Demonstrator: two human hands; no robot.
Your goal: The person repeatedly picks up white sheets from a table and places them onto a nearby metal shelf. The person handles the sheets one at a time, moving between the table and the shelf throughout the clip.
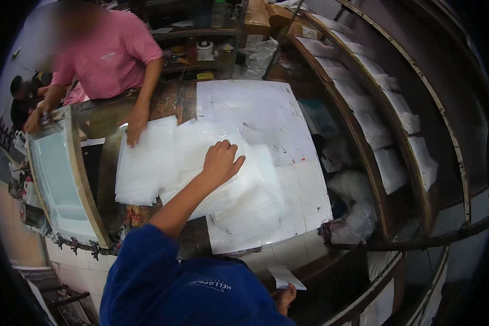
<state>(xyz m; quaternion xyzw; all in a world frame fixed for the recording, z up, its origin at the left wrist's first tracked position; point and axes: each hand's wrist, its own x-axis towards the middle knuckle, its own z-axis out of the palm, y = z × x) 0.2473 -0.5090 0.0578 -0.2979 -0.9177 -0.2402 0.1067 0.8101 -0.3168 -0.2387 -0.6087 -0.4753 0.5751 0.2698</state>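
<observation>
My left hand (223,161) reaches over the table, palm down on thin white translucent sheets (250,204). Its fingers are bent and the thumb stands apart; nothing shows in its grasp. Beneath and beyond the fingertips lies a sheet with a small pale print (206,135). Down by my right side, my right hand (286,295) is closed on the edge of a small white sheet (284,277). To the left, a neat stack of white sheets (146,163) lies under a co-worker's hand (138,124).
A co-worker in a pink shirt (111,51) stands across the table, other hand at a wood-framed printing screen (65,168), tilted up at left. A stained white board (255,103) covers the table's right part. Slanted racks (364,108) with white bundles rise at right, near clear plastic bags (356,212).
</observation>
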